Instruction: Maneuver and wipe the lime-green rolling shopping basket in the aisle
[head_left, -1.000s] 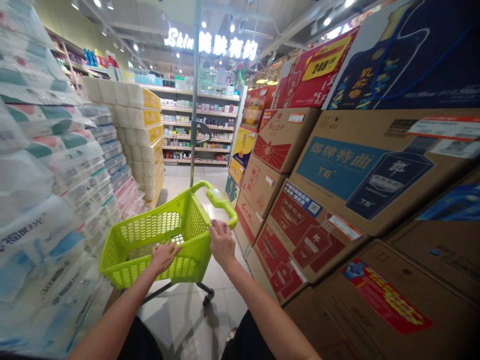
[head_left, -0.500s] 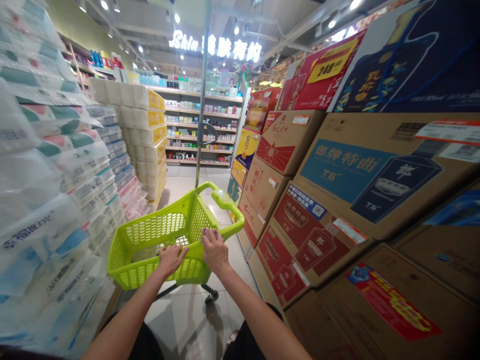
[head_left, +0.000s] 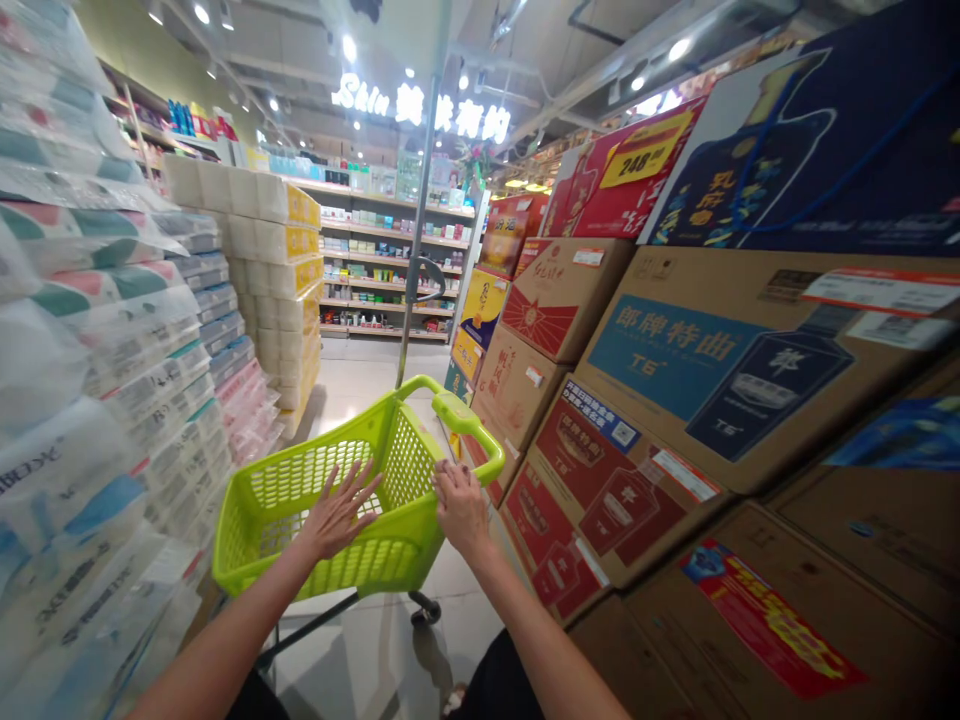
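Observation:
A lime-green plastic shopping cart (head_left: 375, 562) on dark legs and wheels stands side-on in front of me, its handle toward the right. No goods show in the basket. My left hand (head_left: 337, 512) is open over the near rim, fingers spread above the basket; whether the palm touches the rim I cannot tell. With its fingers curled over the rim's near right corner, close to the handle, my right hand (head_left: 460, 506) grips the cart. A tall grey pole (head_left: 421, 220) rises from behind the handle end.
Piled tissue packs (head_left: 150, 400) line my left, with stacked white-and-yellow paper rolls (head_left: 277, 270) beyond. Cardboard liquor cartons (head_left: 660, 350) form a high wall on the right. Across the aisle's far end stand shelves (head_left: 390, 240) of small goods. Pale floor tiles (head_left: 352, 370) run between.
My left hand has lifted from its curled hold on the near rim and spread its fingers. The cart's handle end has shifted slightly right, with my right hand still on its corner.

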